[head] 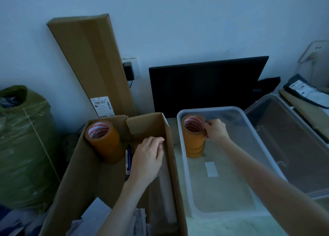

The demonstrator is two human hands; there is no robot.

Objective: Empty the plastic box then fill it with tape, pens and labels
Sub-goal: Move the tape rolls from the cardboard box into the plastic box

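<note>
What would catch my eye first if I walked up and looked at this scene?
Probably the orange tape rolls: the right hand grips a stack of tape standing in the far left corner of the clear plastic box. A second, fatter tape roll stands in the open cardboard box on the left, where the left hand reaches in beside some pens.
</note>
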